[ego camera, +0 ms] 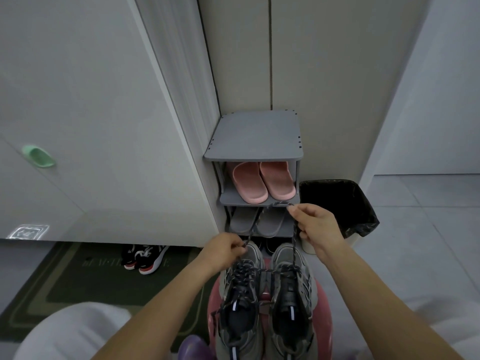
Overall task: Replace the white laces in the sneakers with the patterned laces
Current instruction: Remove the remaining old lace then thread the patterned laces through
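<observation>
Two grey sneakers stand side by side on a pink stool, toes pointing away from me: the left sneaker (240, 294) and the right sneaker (292, 289). Both carry dark patterned laces through their eyelets. A loose stretch of patterned lace (259, 216) arches up from the shoes. My left hand (223, 249) pinches one part of it above the left sneaker's toe. My right hand (315, 224) holds the other part higher up, above the right sneaker. No white laces are in view.
A grey shoe rack (255, 141) stands straight ahead with pink slippers (263, 181) and grey slippers (255, 220) on its shelves. A bin with a black bag (337, 203) sits to its right. Black-and-red sneakers (145, 257) lie on a green mat at left.
</observation>
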### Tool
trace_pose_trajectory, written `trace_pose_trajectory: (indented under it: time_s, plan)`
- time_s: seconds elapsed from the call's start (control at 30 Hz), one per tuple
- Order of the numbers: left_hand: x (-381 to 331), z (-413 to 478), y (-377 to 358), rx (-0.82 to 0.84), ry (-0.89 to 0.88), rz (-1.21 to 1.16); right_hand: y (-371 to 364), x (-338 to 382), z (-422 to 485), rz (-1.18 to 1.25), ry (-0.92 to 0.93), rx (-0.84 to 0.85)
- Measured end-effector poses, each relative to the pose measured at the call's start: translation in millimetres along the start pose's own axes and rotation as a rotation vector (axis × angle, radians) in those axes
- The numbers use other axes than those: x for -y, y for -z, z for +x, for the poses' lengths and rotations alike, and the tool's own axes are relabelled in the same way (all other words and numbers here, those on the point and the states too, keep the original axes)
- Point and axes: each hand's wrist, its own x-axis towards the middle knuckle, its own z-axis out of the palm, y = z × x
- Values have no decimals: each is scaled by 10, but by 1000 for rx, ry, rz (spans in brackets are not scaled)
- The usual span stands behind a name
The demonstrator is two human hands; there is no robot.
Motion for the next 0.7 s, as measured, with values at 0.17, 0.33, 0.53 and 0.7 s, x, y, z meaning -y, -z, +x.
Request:
trace_pose_trajectory:
  time_s: [0.17,0.33,0.53,0.7]
  plan:
    - [-208,-25,-51,-27,83,-562,-52,-67,-13,-67,-11,28]
    - [-333,-38,-110,-59,100,-771,-102,-302,-110,-626,116,-45]
    - [-350,-71,-196,-92,137,-910,-135,-408,-184,-758,172,254]
    - [-348,-104,-243,-104,155,-971,-108,-495,-186,-914,184,457]
